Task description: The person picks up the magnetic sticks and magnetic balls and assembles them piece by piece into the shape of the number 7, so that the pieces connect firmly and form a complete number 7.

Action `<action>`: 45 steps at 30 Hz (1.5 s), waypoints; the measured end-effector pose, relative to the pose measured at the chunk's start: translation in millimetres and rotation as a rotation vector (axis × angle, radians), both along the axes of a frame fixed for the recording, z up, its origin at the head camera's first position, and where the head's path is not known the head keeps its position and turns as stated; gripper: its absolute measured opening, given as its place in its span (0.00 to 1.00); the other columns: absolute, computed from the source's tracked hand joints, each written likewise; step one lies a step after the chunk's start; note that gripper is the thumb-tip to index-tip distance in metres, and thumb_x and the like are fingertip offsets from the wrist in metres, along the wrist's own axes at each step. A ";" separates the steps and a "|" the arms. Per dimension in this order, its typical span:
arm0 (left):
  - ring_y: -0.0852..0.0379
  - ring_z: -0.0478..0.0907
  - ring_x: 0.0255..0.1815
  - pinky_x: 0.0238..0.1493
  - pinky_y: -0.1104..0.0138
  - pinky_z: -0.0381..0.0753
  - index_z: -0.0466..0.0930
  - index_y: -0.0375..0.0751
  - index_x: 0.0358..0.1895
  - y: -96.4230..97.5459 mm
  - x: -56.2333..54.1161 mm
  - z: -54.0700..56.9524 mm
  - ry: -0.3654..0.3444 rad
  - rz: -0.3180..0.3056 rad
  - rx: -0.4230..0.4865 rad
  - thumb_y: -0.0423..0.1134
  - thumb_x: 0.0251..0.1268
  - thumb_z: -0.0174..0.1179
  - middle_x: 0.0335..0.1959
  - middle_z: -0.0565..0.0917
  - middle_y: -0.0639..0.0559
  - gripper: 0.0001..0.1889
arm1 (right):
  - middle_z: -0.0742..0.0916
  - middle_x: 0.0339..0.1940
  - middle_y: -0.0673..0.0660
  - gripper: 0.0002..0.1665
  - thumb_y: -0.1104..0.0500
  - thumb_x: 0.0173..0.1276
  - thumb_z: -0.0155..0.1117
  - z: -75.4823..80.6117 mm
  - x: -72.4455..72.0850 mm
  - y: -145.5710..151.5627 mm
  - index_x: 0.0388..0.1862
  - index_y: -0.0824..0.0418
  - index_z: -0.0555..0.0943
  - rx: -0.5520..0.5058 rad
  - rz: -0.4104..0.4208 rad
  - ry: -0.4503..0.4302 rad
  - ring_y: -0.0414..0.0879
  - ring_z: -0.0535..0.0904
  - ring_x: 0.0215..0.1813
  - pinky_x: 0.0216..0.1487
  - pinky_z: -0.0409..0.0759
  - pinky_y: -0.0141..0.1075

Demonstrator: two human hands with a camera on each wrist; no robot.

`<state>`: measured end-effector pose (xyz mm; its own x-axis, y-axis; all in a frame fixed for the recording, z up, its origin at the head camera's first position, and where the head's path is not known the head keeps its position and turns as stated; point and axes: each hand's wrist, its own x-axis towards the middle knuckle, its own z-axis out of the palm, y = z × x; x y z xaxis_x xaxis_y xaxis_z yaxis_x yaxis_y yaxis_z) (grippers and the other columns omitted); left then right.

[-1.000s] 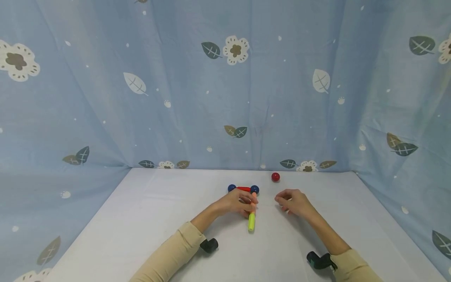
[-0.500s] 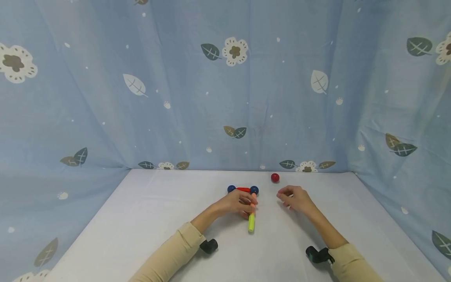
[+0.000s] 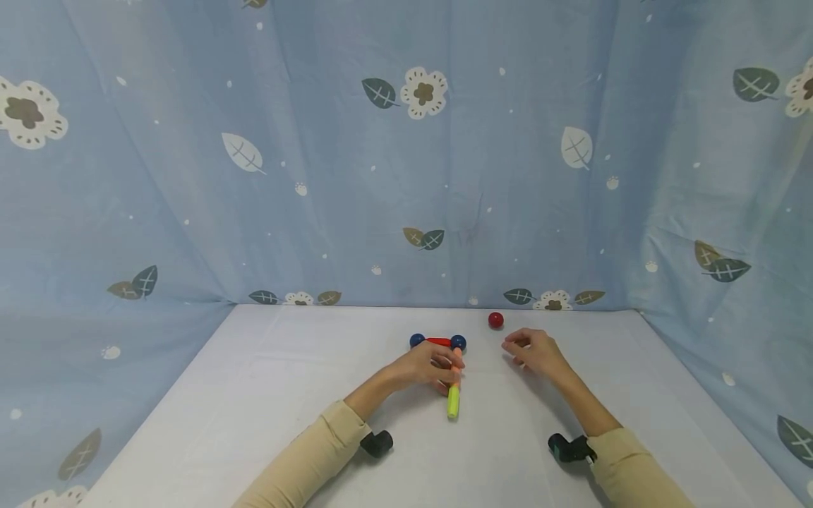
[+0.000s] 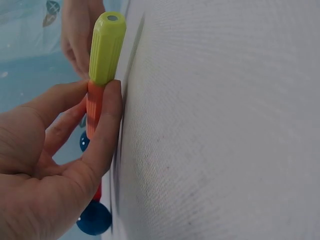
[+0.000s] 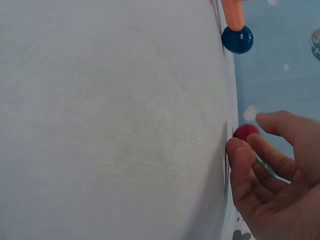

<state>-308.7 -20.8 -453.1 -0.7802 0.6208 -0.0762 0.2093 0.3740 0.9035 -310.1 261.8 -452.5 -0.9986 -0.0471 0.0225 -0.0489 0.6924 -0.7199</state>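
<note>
My left hand (image 3: 422,365) pinches an orange rod (image 4: 94,107) between thumb and fingers. A yellow-green rod (image 4: 107,47) joins its near end, with a small metal disc in its tip. At its far end the orange rod meets a blue ball (image 3: 458,342). From there a red rod (image 3: 439,341) runs left to a second blue ball (image 4: 94,218). To the right my right hand (image 3: 536,352) hovers over the table, fingers loosely bent, holding nothing. A loose red ball (image 3: 496,320) lies just beyond it and shows behind the fingertips in the right wrist view.
The table (image 3: 305,353) has a white cover. A blue patterned curtain (image 3: 343,176) hangs behind its back edge and along both sides. Black wrist cameras (image 3: 377,444) sit at both sleeve cuffs, close to the tabletop.
My right hand has moved away from me and slightly right, nearer the red ball. The left hand and the joined rods and balls stay in place.
</note>
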 end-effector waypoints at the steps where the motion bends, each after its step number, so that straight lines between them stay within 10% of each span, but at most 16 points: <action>1: 0.60 0.81 0.45 0.46 0.66 0.84 0.86 0.45 0.48 0.0 -0.1 0.0 -0.002 -0.002 0.003 0.39 0.62 0.68 0.44 0.87 0.55 0.12 | 0.85 0.43 0.63 0.20 0.52 0.71 0.63 0.4 -1.0 0.1 0.53 0.65 0.80 0.000 -0.005 0.001 0.44 0.82 0.31 0.30 0.81 0.33; 45: 0.56 0.86 0.38 0.36 0.63 0.87 0.85 0.40 0.49 -0.5 -0.5 -1.2 -0.087 -0.014 0.066 0.37 0.61 0.68 0.41 0.87 0.49 0.13 | 0.82 0.52 0.70 0.32 0.57 0.68 0.65 2.7 -50.6 -5.2 0.67 0.68 0.70 0.004 -0.022 0.012 0.45 0.84 0.32 0.29 0.83 0.35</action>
